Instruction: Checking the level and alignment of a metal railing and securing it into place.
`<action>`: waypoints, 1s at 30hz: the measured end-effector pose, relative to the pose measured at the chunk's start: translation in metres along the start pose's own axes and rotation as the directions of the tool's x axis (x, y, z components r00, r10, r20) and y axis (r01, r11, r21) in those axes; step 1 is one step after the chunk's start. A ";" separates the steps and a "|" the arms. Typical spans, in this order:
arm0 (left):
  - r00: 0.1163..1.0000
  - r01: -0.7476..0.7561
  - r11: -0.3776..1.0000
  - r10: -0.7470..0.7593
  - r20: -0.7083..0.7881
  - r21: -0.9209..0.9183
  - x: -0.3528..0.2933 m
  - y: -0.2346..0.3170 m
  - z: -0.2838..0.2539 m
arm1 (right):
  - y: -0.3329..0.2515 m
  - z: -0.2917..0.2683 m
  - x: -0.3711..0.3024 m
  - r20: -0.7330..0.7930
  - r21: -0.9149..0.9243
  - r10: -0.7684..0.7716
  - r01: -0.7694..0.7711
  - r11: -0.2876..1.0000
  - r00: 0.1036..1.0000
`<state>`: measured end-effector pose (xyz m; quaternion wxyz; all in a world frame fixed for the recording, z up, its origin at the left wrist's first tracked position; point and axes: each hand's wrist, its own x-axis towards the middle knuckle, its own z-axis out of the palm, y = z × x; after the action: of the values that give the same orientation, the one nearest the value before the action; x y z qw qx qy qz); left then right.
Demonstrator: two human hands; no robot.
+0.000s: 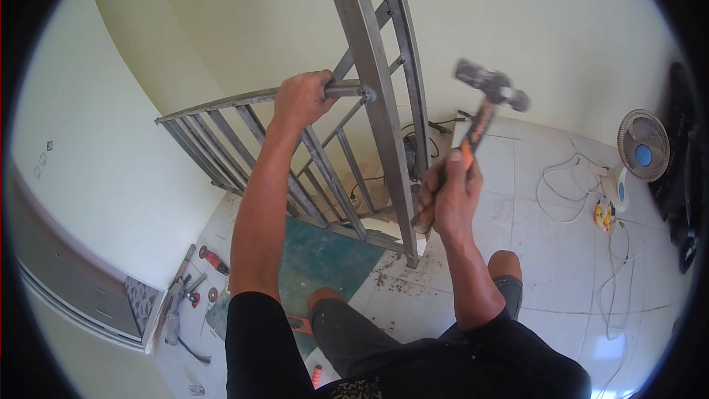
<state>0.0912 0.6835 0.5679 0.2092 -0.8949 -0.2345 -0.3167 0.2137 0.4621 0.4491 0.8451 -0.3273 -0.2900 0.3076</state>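
1. Nearest, the right hand (pixel 449 196) is clamped around the orange grip of a hammer (pixel 484 103), whose steel head is raised and blurred just right of the square post (pixel 380 111). The grasp sits low on the handle, so a glancing strike could, I judge, twist the hammer loose or send it skidding off the metal.

2. The left hand (pixel 299 100) is closed around the round top rail (pixel 244 97) of the metal railing (pixel 295 162), close to where that rail joins the post. The two hands are apart, but those fingers lie near the hammer's likely landing spot; a miss toward the joint could catch them.

3. The person's knees (pixel 506 262) are bent just behind the post's foot. A dropped hammer would probably fall there or on the tiles.

4. Around the foot of the post the tiled floor (pixel 546 251) shows debris and a green sheet (pixel 325 258), which could make the footing uncertain.

5. At lower left, small tools (pixel 196 281) lie along the wall, including one with a red body.

6. Farther right, white cables (pixel 565 188) loop across the floor toward a yellow plug block (pixel 604 214) and a small standing fan (pixel 642 146); a step back could snag them.

7. Beyond the railing, dark cables and a tool (pixel 413 151) lie on the floor, partly hidden by the bars.
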 end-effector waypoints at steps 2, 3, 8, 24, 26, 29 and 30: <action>1.000 -0.004 1.000 0.004 0.008 0.009 0.000 0.000 0.000 | 0.004 0.004 -0.003 -0.041 0.042 -0.022 0.024 0.999 0.999; 1.000 -0.002 1.000 0.002 0.010 0.008 0.001 -0.001 0.000 | 0.016 0.004 0.001 0.068 -0.244 0.112 -0.092 0.965 0.991; 1.000 0.012 1.000 -0.013 0.007 0.016 -0.001 -0.003 0.000 | 0.001 0.000 0.007 0.176 -0.215 0.192 -0.152 0.965 0.965; 0.995 0.085 0.996 -0.085 0.058 -0.004 -0.014 -0.014 -0.005 | 0.013 -0.020 -0.023 0.095 -0.291 0.158 -0.124 0.949 0.983; 0.995 0.094 0.995 -0.093 0.023 -0.040 -0.011 -0.007 -0.001 | 0.031 -0.063 -0.042 0.069 -0.384 0.149 -0.112 0.917 0.986; 0.999 0.018 0.999 -0.017 0.030 -0.029 0.010 0.007 0.008 | 0.044 -0.114 -0.090 -0.038 -0.372 0.280 -0.273 0.887 0.959; 0.997 0.051 0.998 -0.048 0.062 -0.045 0.011 0.013 0.004 | 0.055 -0.134 -0.104 -0.041 -0.414 0.300 -0.289 0.863 0.953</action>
<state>0.1082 0.6782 0.5695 0.1734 -0.9027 -0.2554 -0.2996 0.2213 0.3716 0.2962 0.6956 -0.5360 -0.3055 0.3681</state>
